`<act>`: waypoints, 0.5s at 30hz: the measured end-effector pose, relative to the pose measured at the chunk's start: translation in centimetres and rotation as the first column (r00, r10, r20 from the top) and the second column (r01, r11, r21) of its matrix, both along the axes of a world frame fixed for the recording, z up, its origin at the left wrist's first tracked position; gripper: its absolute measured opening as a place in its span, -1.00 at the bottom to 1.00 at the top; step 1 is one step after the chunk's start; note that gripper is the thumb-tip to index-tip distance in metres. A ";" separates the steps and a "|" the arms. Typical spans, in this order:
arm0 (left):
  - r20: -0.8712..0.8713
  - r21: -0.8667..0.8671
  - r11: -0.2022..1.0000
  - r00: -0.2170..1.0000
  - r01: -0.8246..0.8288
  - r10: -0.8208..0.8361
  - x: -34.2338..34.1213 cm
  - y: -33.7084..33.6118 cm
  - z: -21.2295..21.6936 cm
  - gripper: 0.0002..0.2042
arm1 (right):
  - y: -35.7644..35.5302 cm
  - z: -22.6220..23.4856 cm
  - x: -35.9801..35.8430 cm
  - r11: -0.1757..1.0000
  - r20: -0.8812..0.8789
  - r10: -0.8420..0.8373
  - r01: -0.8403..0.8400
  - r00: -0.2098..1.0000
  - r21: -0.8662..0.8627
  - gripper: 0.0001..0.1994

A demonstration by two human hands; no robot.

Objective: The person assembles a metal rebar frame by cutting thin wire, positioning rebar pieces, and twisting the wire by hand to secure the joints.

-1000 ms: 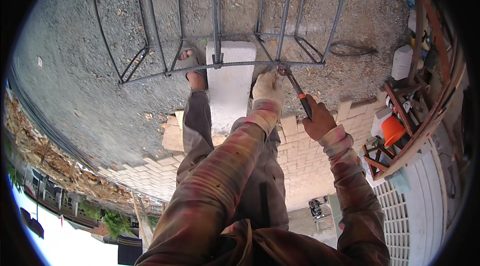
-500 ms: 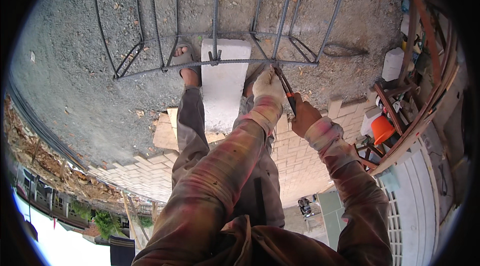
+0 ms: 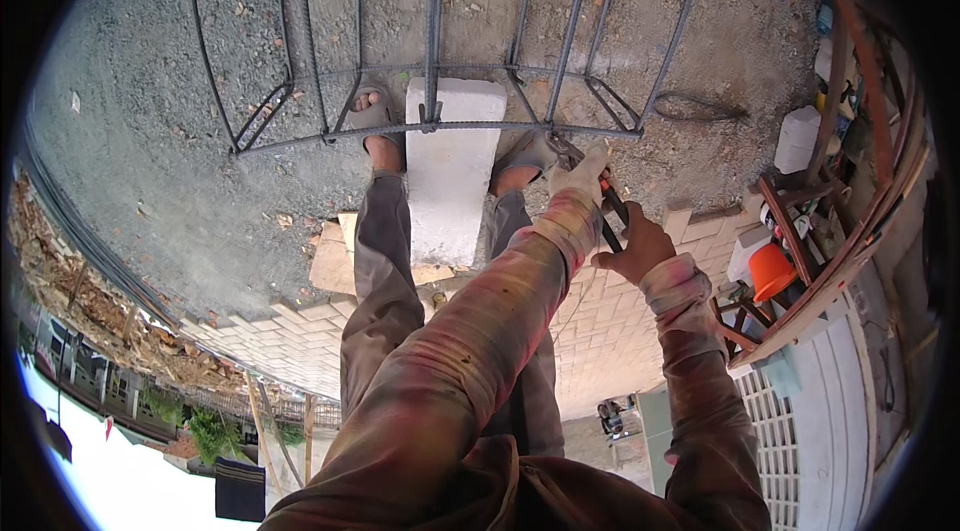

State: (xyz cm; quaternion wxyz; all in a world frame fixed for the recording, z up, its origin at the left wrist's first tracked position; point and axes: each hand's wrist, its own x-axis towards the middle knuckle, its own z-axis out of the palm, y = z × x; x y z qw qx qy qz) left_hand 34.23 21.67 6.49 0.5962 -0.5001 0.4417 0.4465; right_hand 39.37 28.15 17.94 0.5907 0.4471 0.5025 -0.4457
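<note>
A steel rebar cage [image 3: 385,131] lies across the far side, its long bars running away from me. My right hand [image 3: 642,243] is closed round the handles of pincers [image 3: 612,203], dark with orange on the grips. Their jaws reach just below the near crossbar, by its right part. My left hand [image 3: 578,171], in a pale glove, is beside the jaws with its fingers bent closed. What it grips, if anything, cannot be made out. A thin pale strand trails down below the left hand.
A whitish concrete block [image 3: 455,193] lies between my sandalled feet, under the cage's near end. A wire loop [image 3: 700,109] rests on the gravel at the right. Beyond it are a white block [image 3: 797,139], rusty metal frames and an orange helmet-like object [image 3: 771,271]. Paving bricks [image 3: 265,339] lie nearer.
Both hands and the pincers have shifted right and a little nearer to me, away from the crossbar. The pincers' jaws now show beside the left glove. My right foot is more visible.
</note>
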 end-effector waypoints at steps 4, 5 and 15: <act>-0.037 -0.241 0.970 0.999 -0.035 0.027 0.7 3.1 0.4 -0.84 | -2.9 -1.4 1.5 0.627 -0.021 0.545 -0.391 0.838 0.674 -0.27; -0.153 -0.194 0.981 0.988 -0.008 -0.022 1.6 2.8 -0.2 -0.84 | -2.9 -2.5 2.6 0.622 -0.051 0.553 -0.371 0.832 0.689 -0.33; 0.359 0.335 0.939 0.932 -0.079 -0.050 -4.4 -3.5 2.6 -0.61 | -5.2 -3.2 2.3 0.105 0.168 -0.976 0.975 0.139 -0.195 -0.84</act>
